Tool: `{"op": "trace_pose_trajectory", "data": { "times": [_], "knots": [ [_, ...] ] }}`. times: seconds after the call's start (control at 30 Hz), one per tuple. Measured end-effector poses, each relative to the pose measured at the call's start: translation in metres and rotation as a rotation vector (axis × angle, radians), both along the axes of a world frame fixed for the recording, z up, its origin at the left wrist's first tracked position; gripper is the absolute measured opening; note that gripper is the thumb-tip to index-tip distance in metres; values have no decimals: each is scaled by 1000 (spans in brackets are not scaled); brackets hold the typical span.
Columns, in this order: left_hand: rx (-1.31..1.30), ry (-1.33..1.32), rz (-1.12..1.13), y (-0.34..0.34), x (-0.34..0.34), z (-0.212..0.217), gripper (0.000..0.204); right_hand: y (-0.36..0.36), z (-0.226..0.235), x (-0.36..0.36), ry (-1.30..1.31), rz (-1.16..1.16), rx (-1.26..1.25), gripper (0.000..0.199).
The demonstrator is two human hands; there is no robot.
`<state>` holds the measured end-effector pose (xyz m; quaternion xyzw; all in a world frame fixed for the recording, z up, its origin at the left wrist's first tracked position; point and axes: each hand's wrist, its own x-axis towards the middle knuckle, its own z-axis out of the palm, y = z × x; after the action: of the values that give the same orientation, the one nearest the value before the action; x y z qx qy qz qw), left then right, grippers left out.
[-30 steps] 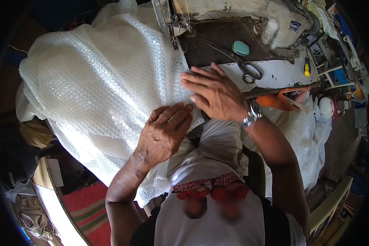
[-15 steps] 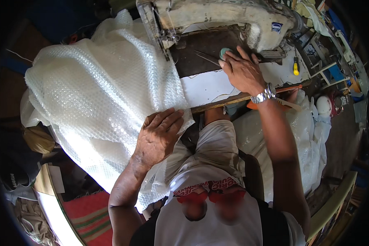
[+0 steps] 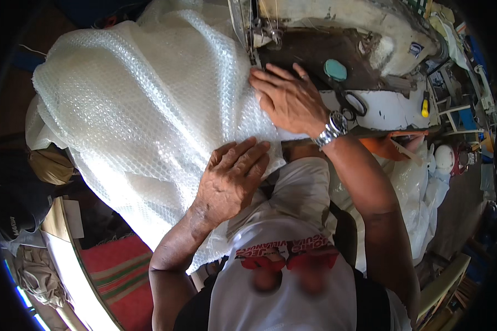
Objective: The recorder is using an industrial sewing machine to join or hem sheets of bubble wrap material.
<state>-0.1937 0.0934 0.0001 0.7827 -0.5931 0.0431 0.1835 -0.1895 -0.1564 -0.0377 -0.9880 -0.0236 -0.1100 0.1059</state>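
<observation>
A big sheet of clear bubble wrap (image 3: 132,105) drapes over the left side and up to the sewing machine (image 3: 359,33). My left hand (image 3: 234,174) lies flat on its near right edge, fingers stretched out. Farther up that edge, my right hand (image 3: 292,102) rests with fingers apart, its fingertips by the machine's needle area; a metal watch (image 3: 333,128) is on that wrist. Right of this hand lie black-handled scissors (image 3: 352,103), and beyond them a rounded teal piece (image 3: 335,70) sits on the dark machine bed.
A yellow-handled tool (image 3: 425,105) lies on the white tabletop (image 3: 395,113) at the right. More clear plastic (image 3: 395,193) hangs below the table. A red striped cloth (image 3: 119,273) lies at lower left. Frames and clutter crowd the far right.
My right hand has moved left from beside the teal piece onto the bubble wrap edge, uncovering the scissors' handles. My left hand stays on the wrap. The whole view has shifted a little.
</observation>
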Motion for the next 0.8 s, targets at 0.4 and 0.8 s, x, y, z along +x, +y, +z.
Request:
{"op": "trace_pose_trajectory", "data": {
  "times": [0.4, 0.8],
  "knots": [
    [21, -116, -17, -1, -2, 1, 45, 10, 6, -71, -42, 105, 62, 48],
    [22, -71, -1, -3, -1, 8, 33, 19, 7, -87, -100, 131, 150, 42]
  ]
}}
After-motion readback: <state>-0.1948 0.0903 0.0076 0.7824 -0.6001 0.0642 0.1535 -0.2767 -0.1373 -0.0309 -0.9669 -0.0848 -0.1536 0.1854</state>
